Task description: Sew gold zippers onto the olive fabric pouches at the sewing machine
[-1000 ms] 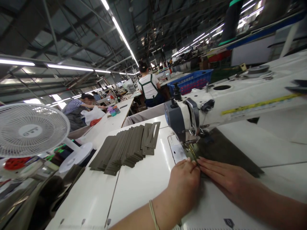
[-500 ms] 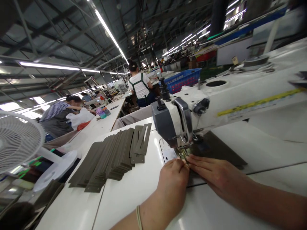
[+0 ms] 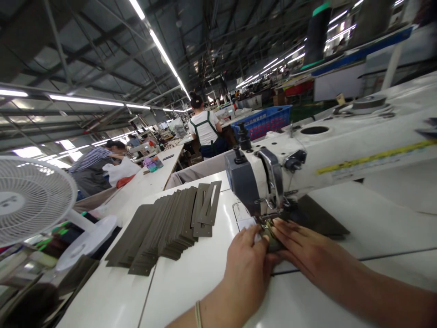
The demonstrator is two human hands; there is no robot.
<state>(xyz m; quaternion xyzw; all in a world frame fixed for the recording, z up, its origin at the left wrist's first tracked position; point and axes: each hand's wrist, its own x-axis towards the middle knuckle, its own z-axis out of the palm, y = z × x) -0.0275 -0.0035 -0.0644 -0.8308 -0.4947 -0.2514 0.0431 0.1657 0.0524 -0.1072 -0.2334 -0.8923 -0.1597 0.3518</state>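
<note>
My left hand [image 3: 247,266] is closed, thumb and forefinger pinching the near edge of a dark olive piece [image 3: 275,245] just in front of the presser foot. My right hand [image 3: 307,248] lies on that piece with its fingers stretched forward and together, their tips beside the needle area of the white sewing machine [image 3: 254,177]. Part of the piece is hidden under my hands. A larger dark olive panel [image 3: 319,216] lies flat beyond my right hand, under the machine arm. To the left, a fanned stack of olive pieces [image 3: 164,223] rests on the white table [image 3: 180,282].
A white fan [image 3: 34,200] stands at the left. A blue crate [image 3: 264,120] is behind the machine. One person in a white shirt [image 3: 205,130] has their back turned; another in stripes [image 3: 90,159] bends over a table at the left.
My left fingers have opened slightly at the piece, and more of its olive surface shows between my hands. The whole view has shifted a little, moving the scene right and down.
</note>
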